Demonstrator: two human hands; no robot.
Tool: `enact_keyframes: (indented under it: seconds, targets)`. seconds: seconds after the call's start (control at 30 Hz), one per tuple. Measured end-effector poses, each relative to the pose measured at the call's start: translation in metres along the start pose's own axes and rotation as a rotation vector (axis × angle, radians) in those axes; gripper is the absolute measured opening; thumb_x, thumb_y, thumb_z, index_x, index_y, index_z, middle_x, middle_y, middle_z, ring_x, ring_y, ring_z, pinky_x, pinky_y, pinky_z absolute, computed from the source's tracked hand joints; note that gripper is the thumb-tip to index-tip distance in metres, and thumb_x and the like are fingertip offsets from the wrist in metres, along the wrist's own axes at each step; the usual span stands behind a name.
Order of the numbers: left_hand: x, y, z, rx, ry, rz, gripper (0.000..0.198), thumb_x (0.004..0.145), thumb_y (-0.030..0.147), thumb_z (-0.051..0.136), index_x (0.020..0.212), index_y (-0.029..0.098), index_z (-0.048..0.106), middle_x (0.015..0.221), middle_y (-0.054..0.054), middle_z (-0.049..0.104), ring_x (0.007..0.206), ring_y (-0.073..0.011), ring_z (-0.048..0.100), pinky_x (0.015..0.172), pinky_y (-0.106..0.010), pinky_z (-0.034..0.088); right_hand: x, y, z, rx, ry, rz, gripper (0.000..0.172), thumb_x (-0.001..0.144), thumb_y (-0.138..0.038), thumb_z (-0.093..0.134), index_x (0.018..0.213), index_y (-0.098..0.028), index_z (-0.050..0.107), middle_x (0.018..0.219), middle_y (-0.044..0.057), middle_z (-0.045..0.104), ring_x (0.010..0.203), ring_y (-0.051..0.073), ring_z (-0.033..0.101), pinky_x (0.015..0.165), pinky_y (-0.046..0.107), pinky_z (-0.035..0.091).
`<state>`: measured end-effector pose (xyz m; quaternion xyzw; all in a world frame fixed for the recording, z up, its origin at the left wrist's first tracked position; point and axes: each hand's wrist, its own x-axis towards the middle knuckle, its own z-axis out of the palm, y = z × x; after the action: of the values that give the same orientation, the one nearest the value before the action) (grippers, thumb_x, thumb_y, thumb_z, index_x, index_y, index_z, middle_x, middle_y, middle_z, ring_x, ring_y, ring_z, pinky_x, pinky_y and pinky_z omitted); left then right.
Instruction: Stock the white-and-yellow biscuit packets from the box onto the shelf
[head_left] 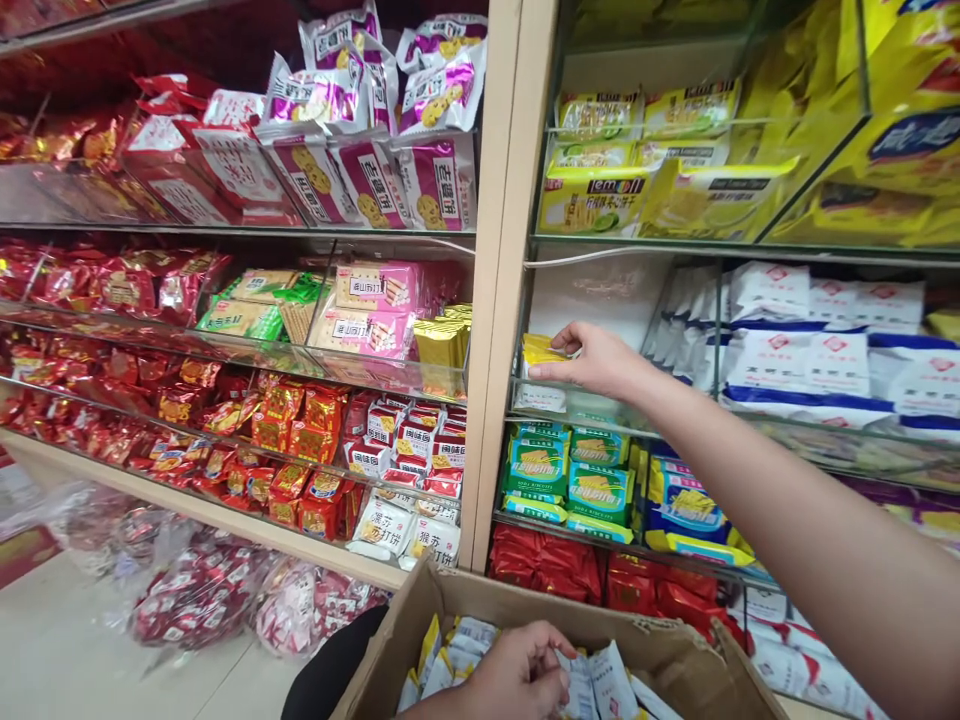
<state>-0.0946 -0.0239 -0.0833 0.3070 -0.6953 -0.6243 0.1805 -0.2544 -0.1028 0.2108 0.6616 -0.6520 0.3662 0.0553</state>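
My right hand (596, 360) reaches out to a glass shelf compartment (577, 405) in the right shelving unit and pinches a small yellow packet (541, 350) at its left end. My left hand (521, 672) is down in an open cardboard box (675, 655) at the bottom of the view, fingers curled around small white and blue packets (600, 680). More of the same packets, some with yellow edges, lie loose in the box.
Glass shelves hold snack packs: white-blue packs (810, 345) right of my hand, green biscuit packs (570, 475) below, yellow packs (675, 170) above. The left unit carries red, pink and purple packs. Bagged red sweets (202, 590) lie on the floor.
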Motion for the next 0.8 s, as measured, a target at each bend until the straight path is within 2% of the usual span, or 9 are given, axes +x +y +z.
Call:
enact_keyframes:
  seconds: [0.13,0.2,0.27,0.33,0.37,0.43,0.5,0.63,0.8]
  targets:
    - [-0.004,-0.003,-0.006,0.187,-0.046,-0.026,0.023,0.067,0.019,0.047,0.087,0.016,0.056,0.058,0.005,0.044,0.050,-0.0082,0.041,0.050,-0.021,0.034,-0.010,-0.010,-0.011,0.083,0.315,-0.104,0.033,0.067,-0.048,0.057,0.074,-0.016,0.055,0.072,0.003,0.054,0.067,0.016,0.049,0.062,0.030,0.039]
    - [-0.008,-0.004,-0.010,0.320,-0.095,-0.041,0.025,0.062,0.020,0.053,0.086,0.018,0.061,0.061,0.003,0.049,0.055,-0.0112,0.044,0.054,-0.024,0.036,-0.032,-0.018,-0.013,0.126,0.517,-0.270,0.023,0.077,-0.038,0.049,0.068,-0.017,0.052,0.066,0.001,0.050,0.063,0.013,0.047,0.060,0.027,0.038]
    - [-0.012,-0.003,-0.013,0.456,-0.125,-0.057,0.030,0.059,0.022,0.056,0.088,0.021,0.064,0.070,-0.001,0.055,0.063,-0.0166,0.048,0.060,-0.029,0.038,-0.071,-0.021,-0.004,0.104,0.524,-0.501,0.023,0.082,-0.030,0.042,0.064,-0.018,0.051,0.062,0.000,0.049,0.061,0.012,0.045,0.058,0.026,0.036]
    - [-0.016,-0.001,-0.015,0.565,-0.151,-0.057,0.030,0.060,0.026,0.055,0.088,0.021,0.066,0.075,-0.005,0.058,0.067,-0.0206,0.050,0.061,-0.033,0.038,-0.123,-0.016,0.019,0.032,0.228,-0.722,0.025,0.083,-0.026,0.039,0.062,-0.019,0.052,0.058,0.000,0.050,0.058,0.012,0.045,0.054,0.025,0.034]
    - [-0.017,0.000,-0.016,0.604,-0.169,-0.046,0.028,0.062,0.029,0.053,0.085,0.022,0.066,0.072,-0.005,0.058,0.066,-0.0208,0.049,0.060,-0.033,0.037,-0.152,-0.008,0.036,-0.041,-0.014,-0.769,0.027,0.083,-0.028,0.039,0.062,-0.019,0.054,0.059,0.001,0.052,0.057,0.012,0.045,0.051,0.026,0.032]
    - [-0.018,0.001,-0.017,0.653,-0.216,-0.017,0.024,0.066,0.035,0.050,0.079,0.023,0.067,0.064,-0.002,0.055,0.060,-0.0186,0.046,0.055,-0.030,0.034,-0.207,0.015,0.074,-0.129,-0.394,-0.602,0.026,0.082,-0.033,0.041,0.067,-0.020,0.056,0.067,0.002,0.057,0.061,0.014,0.050,0.051,0.027,0.033]
    - [-0.018,0.000,-0.018,0.677,-0.273,0.008,0.025,0.065,0.044,0.052,0.074,0.025,0.067,0.058,0.001,0.050,0.055,-0.0161,0.043,0.050,-0.027,0.031,-0.254,0.043,0.111,-0.046,-0.628,-0.337,0.015,0.075,-0.032,0.052,0.077,-0.019,0.058,0.079,0.004,0.060,0.070,0.017,0.055,0.057,0.027,0.038]
    - [-0.015,-0.003,-0.017,0.787,-0.388,0.043,0.047,0.050,0.054,0.063,0.088,0.027,0.064,0.063,0.001,0.048,0.056,-0.0161,0.041,0.049,-0.025,0.030,-0.311,0.084,0.153,0.351,-0.737,0.075,0.022,0.064,-0.020,0.057,0.085,-0.018,0.059,0.089,0.005,0.059,0.079,0.017,0.055,0.068,0.025,0.042]
    - [-0.014,0.000,-0.014,0.786,-0.362,-0.028,0.043,0.047,0.050,0.068,0.083,0.026,0.065,0.062,0.003,0.047,0.056,-0.0158,0.043,0.050,-0.026,0.032,-0.322,0.092,0.159,0.653,-0.777,0.270,0.023,0.062,-0.021,0.057,0.084,-0.019,0.061,0.075,0.001,0.060,0.070,0.015,0.053,0.063,0.024,0.040]
